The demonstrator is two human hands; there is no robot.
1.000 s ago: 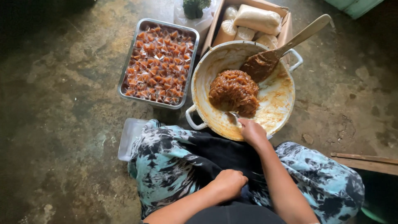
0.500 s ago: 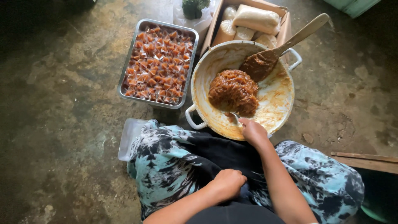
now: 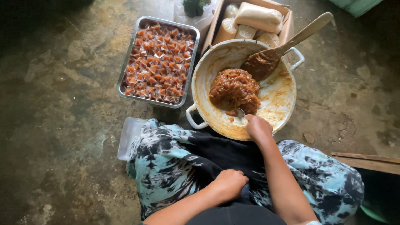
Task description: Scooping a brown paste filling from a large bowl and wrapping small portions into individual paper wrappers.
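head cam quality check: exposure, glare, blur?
Head view: light is soft and even on the pan and tray of wrapped sweets; corners fall dark, especially top left and bottom right. Small glints on the wrappers, no blown glare. Right hand and spoon look sharp, with no obvious motion blur.

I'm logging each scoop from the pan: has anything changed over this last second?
Almost nothing. The right hand keeps the small spoon at the near edge of the brown paste in the two-handled pan, shifting barely. The left hand stays closed on the lap. The wooden paddle and tray of wrapped pieces are unmoved.
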